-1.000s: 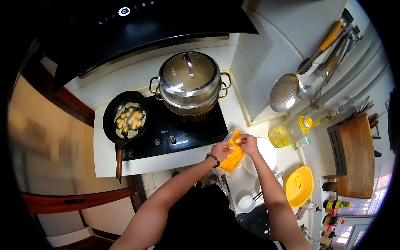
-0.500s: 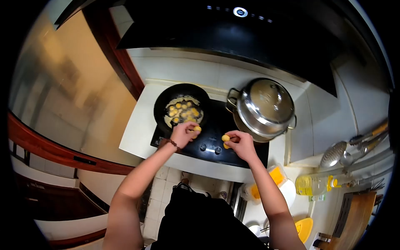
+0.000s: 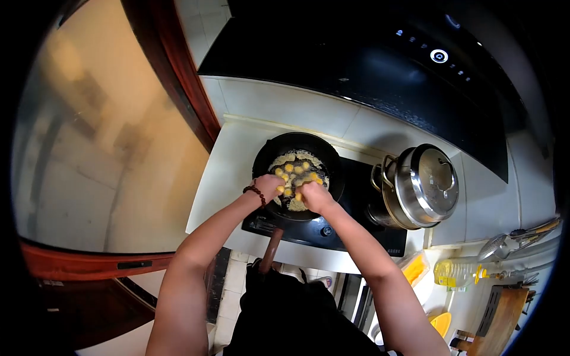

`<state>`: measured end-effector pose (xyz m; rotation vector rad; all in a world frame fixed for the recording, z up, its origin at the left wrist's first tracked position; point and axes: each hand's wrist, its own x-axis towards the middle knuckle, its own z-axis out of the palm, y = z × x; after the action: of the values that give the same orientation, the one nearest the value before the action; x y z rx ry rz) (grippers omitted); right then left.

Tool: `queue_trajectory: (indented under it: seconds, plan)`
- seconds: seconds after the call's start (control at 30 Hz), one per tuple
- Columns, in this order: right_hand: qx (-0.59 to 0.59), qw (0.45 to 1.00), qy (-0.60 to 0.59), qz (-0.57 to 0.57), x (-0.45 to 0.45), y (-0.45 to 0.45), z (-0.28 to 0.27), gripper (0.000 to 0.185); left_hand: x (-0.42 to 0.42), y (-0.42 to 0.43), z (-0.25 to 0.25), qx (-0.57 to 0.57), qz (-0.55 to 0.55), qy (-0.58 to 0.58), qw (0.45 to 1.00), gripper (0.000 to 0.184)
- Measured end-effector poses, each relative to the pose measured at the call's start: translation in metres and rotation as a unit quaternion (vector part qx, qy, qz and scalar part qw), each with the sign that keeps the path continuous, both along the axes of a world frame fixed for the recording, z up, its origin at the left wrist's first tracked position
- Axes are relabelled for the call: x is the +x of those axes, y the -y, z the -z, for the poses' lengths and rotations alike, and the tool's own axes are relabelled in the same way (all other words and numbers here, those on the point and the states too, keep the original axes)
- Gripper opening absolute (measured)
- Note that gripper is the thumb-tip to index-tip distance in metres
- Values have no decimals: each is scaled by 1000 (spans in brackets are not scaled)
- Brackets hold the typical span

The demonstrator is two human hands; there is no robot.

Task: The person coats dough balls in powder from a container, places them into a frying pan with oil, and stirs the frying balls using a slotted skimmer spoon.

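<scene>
A black wok (image 3: 335,155) with bubbling oil stands on the left side of the cooktop. Several small yellow dough balls (image 3: 289,168) float in the oil. Above the wok's near left part is my left hand (image 3: 268,185), wearing a beaded bracelet (image 3: 256,193). Its fingers are closed, with a yellow ball at the fingertips. My right hand (image 3: 316,197) is close beside it, over the wok's near side. Its fingers are pinched, and a yellow ball shows at their tips. The wok's brown handle (image 3: 272,249) points toward me.
A lidded steel pot (image 3: 409,184) stands right of the wok on the black cooktop (image 3: 356,228). An oil bottle (image 3: 448,273), a plastic box with orange contents (image 3: 415,268) and a yellow dish (image 3: 440,323) are at the right. The range hood (image 3: 356,71) overhangs the back.
My right hand has moved left from over the cooktop to the wok, beside my left hand. Both hands now reach over the oil. The view has shifted and tilted.
</scene>
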<state>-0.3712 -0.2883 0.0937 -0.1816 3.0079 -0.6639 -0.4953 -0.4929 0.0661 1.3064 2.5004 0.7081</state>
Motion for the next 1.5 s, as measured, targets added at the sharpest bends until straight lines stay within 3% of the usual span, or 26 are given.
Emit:
queue_trajectory:
  seconds: [0.13, 0.17, 0.23, 0.4, 0.47, 0.53, 0.67, 0.8, 0.87, 1.0, 1.07, 1.13, 1.2, 1.3, 1.4, 1.5]
  plan:
    - [65, 994, 75, -42, -5, 9, 13, 32, -6, -9, 0, -89, 94, 13, 991, 27]
    - [75, 991, 105, -38, -6, 12, 15, 21, -9, -10, 7, -107, 116, 10, 987, 27]
    - [66, 992, 95, -41, -8, 12, 26, 20, -11, -12, 4, -130, 136, 21, 982, 29]
    - [87, 991, 96, -15, -18, -7, 32, 30, -40, -16, 7, -55, 143, 15, 988, 28]
    - [12, 998, 49, 31, -23, -18, 4, 31, -56, -18, 6, 29, 96, 37, 994, 25]
    - [-7, 998, 10, 60, -32, -36, 5, 30, -73, -28, 1, 38, 71, 55, 995, 27]
    - [48, 991, 29, 123, -64, -63, 26, 30, -102, -54, 5, 55, 30, 5, 998, 29]
    - [60, 991, 13, 119, -89, -61, 31, 30, -101, -90, 14, 4, 28, -10, 1000, 27]
    - [74, 990, 3, 123, -98, -61, 31, 29, -102, -102, 18, -38, 13, -71, 997, 23]
    - [70, 990, -23, 123, -101, -60, 10, 27, -110, -97, 29, 35, -22, -72, 997, 28]
    - [37, 989, -74, 124, -89, -56, -23, 28, -93, -83, -17, 66, -32, -94, 993, 26]
    - [-70, 968, -195, 143, -68, -56, -60, 36, -79, -66, -60, 229, -30, 0, 973, 21]
    - [-131, 946, -261, 137, -34, -50, -99, 28, -44, -49, -103, 207, -30, 26, 977, 17]
    - [-192, 934, -241, 182, 38, -41, -136, 19, 27, -38, -155, 193, -27, 149, 970, 18]
    - [-287, 897, -227, 247, 118, -39, -130, 16, 116, -50, -154, 212, 41, 216, 952, 20]
    - [-357, 853, -181, 334, 203, -41, -89, 18, 208, -76, -117, 182, 58, 375, 907, 18]
